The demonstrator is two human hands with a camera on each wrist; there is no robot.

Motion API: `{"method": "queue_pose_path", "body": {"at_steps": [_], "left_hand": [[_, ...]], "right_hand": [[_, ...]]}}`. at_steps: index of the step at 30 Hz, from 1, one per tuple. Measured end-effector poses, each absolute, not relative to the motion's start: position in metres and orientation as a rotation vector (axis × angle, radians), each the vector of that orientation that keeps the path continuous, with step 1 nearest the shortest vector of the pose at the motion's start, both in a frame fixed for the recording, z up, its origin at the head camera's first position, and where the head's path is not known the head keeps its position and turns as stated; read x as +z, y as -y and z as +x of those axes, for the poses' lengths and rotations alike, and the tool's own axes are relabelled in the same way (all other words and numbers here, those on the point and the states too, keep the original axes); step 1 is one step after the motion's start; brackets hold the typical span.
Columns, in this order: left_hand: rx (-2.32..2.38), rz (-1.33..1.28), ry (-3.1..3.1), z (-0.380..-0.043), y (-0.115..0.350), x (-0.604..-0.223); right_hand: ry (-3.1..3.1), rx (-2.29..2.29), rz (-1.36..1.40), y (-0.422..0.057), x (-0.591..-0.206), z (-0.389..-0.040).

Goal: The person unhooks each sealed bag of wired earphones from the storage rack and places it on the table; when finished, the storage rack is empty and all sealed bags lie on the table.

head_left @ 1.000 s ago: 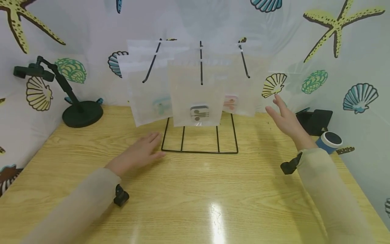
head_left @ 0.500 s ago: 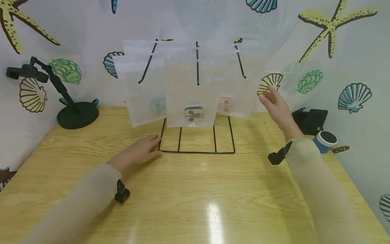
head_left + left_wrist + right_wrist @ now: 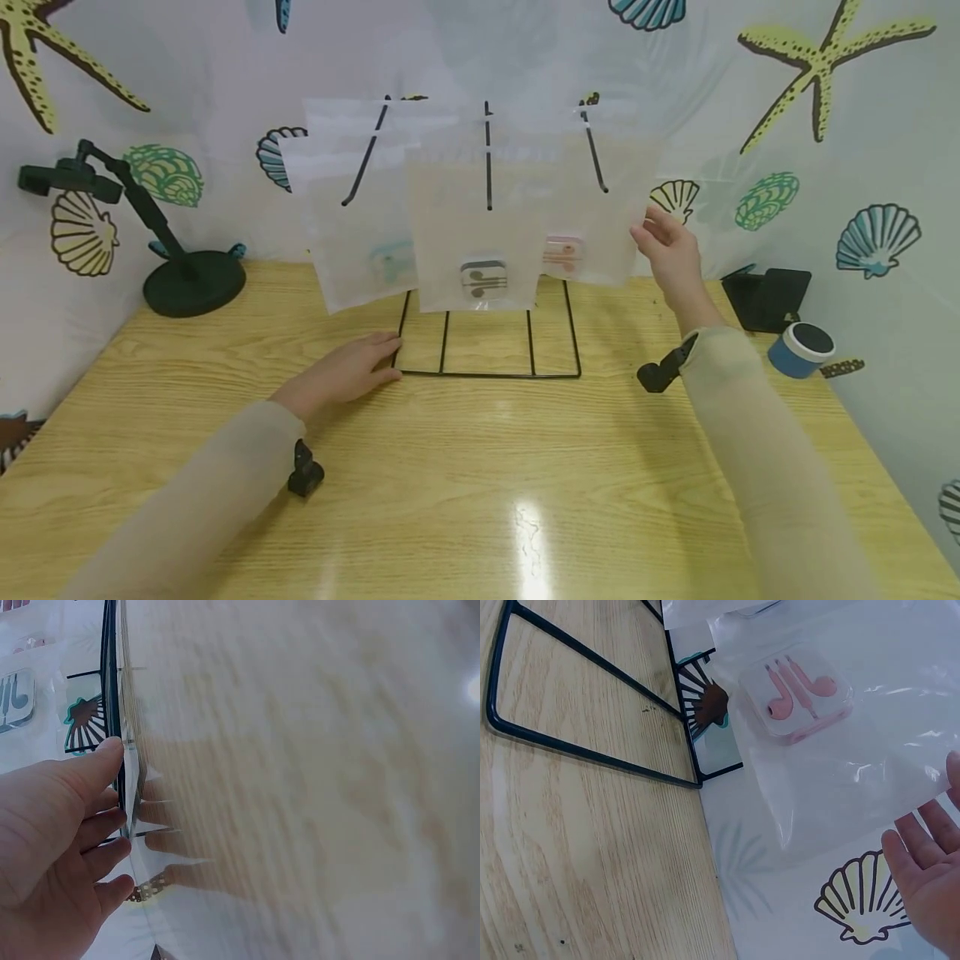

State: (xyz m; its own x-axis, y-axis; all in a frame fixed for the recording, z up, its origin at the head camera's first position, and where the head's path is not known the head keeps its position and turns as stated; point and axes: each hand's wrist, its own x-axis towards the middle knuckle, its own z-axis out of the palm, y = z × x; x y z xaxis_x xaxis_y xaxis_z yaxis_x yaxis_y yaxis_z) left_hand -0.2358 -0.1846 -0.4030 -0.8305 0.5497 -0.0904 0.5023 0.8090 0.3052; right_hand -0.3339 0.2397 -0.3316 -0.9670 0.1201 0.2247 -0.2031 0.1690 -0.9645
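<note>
Three translucent plastic bags hang on the hooks of a black wire display rack. The middle bag (image 3: 480,225) holds dark earphones (image 3: 483,280) in a clear case, the left bag (image 3: 356,250) a turquoise set, and the right bag (image 3: 600,225) pink earphones (image 3: 802,690). My left hand (image 3: 341,371) rests its fingertips at the left side of the rack's base (image 3: 487,375), thumb in front. My right hand (image 3: 671,254) is at the right bag's outer edge; in the right wrist view (image 3: 930,877) the fingers look extended along that edge, thumb apart and partly cut off.
A black stand with a round base (image 3: 193,283) is at the back left of the wooden table (image 3: 450,483). On the right are a black angular holder (image 3: 767,300) and a blue jar with a dark top (image 3: 801,350). A shell-printed sheet (image 3: 712,100) covers the walls.
My right hand has moved left to the edge of the right bag, its fingers coming nearer the thumb. The left hand has settled against the rack's base. The head view shifts slightly.
</note>
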Motion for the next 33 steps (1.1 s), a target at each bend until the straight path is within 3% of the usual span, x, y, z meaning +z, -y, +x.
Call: {"method": "queue_pose_path", "body": {"at_steps": [8,12,28,33], "left_hand": [[0.379,0.838,-2.828,-0.239,0.185,-0.405],[0.386,0.838,-2.828,-0.238,0.185,-0.405],[0.369,0.833,-2.843,-0.239,0.185,-0.409],[0.363,0.827,-2.842,-0.239,0.186,-0.409]], "right_hand": [[2.024,2.004,0.076,-0.295,-0.424,-0.448],[1.940,1.992,0.157,-0.304,-0.447,-0.474],[1.929,1.968,0.044,-0.277,-0.390,-0.402],[1.908,1.961,0.042,-0.282,-0.393,-0.405]]}}
